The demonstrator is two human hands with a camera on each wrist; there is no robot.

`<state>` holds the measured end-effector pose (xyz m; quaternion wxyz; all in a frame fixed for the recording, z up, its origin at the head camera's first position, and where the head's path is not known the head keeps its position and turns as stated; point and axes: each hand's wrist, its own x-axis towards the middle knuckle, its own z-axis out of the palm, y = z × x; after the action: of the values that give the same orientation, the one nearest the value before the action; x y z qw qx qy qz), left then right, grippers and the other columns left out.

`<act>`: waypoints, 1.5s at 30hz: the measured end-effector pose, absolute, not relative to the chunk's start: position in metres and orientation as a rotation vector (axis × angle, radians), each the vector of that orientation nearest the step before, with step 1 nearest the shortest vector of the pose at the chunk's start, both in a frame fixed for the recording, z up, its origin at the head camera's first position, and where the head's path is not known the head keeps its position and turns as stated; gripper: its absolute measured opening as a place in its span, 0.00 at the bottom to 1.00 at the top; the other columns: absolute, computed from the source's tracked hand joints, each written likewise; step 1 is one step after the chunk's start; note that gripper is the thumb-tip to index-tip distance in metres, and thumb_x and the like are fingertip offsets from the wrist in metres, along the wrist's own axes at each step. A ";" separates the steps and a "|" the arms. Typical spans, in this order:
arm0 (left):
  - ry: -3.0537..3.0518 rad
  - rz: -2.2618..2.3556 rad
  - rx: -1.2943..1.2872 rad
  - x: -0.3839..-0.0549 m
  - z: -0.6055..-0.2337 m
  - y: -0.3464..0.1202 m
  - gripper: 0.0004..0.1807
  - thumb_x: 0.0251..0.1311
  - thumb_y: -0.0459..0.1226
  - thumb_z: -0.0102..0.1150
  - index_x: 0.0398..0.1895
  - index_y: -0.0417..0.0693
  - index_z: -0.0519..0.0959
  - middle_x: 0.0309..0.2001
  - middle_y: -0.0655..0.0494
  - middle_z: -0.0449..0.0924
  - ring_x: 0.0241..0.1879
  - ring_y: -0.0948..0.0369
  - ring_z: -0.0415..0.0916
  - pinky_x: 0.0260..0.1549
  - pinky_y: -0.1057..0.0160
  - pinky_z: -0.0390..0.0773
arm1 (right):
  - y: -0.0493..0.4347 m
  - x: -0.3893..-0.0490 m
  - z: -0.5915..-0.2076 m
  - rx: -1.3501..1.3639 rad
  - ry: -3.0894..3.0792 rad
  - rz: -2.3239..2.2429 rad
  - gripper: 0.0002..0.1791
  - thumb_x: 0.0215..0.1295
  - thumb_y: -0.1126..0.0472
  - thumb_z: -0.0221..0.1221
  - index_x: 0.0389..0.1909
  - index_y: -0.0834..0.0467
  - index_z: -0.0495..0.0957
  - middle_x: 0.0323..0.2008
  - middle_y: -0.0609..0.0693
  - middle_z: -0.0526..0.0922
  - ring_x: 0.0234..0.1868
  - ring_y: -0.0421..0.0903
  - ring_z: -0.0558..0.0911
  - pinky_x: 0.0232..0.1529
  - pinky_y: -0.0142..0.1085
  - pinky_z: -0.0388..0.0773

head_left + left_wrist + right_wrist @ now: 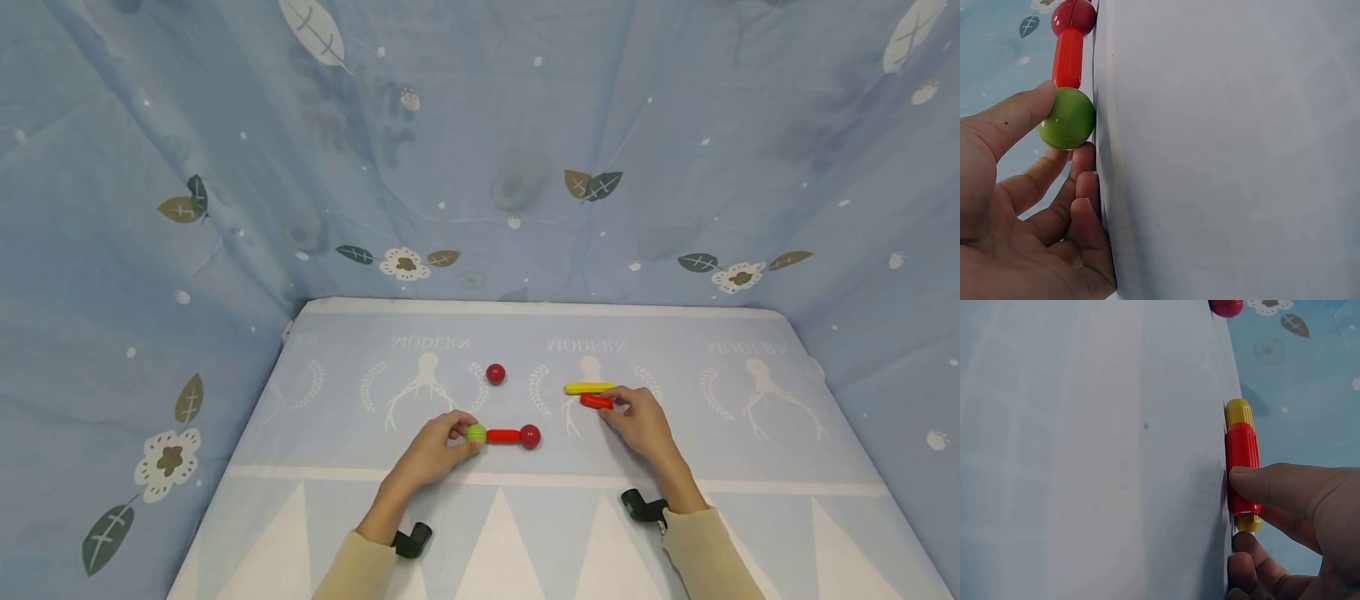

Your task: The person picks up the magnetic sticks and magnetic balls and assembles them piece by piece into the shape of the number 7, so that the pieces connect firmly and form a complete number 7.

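Observation:
My left hand (437, 451) pinches a green ball (1067, 122) between thumb and fingers. The green ball sits at one end of a red rod (502, 436), whose other end bears a dark red ball (530, 436); the three lie in a line on the table. To the right, my right hand (641, 423) holds a second, short red rod (1243, 453) with thumb and fingers. Right behind that rod lies a longer yellow rod (588, 388), partly covered by it in the right wrist view.
A loose dark red ball (495, 373) stands farther back, between the two hands. The table (337, 333) has a pale patterned cover, and blue cloth (480, 150) with leaf and flower prints hangs behind it and at its sides.

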<state>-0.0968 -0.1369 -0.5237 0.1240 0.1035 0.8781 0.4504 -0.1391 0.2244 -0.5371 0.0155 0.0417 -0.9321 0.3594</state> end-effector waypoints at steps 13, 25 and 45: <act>2.561 1.312 0.286 -0.096 -0.523 -0.136 0.18 0.64 0.43 0.67 0.54 0.47 0.79 0.42 0.58 0.76 0.44 0.56 0.70 0.44 0.55 0.71 | 0.221 -0.134 -0.532 0.177 -2.888 1.146 0.13 0.58 0.66 0.70 0.45 0.60 0.86 0.37 0.57 0.77 0.31 0.49 0.70 0.31 0.40 0.67; 2.573 1.308 0.291 -0.096 -0.525 -0.137 0.17 0.64 0.43 0.67 0.53 0.47 0.79 0.41 0.59 0.76 0.44 0.56 0.70 0.44 0.55 0.71 | 0.193 -0.108 -0.509 0.276 -2.890 1.263 0.13 0.58 0.68 0.69 0.43 0.51 0.87 0.40 0.49 0.80 0.38 0.49 0.74 0.38 0.42 0.74; 2.599 1.273 0.257 -0.097 -0.525 -0.134 0.18 0.63 0.42 0.69 0.52 0.47 0.80 0.41 0.58 0.76 0.44 0.57 0.71 0.45 0.55 0.72 | 0.143 -0.068 -0.501 0.619 -2.875 1.409 0.15 0.59 0.62 0.72 0.46 0.46 0.86 0.41 0.47 0.76 0.40 0.48 0.76 0.41 0.37 0.76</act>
<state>-0.0966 -0.1343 -0.5249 0.1178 0.0878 0.8883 0.4351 -0.0676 0.1426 -0.5011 -0.0597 0.1895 -0.8801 0.4312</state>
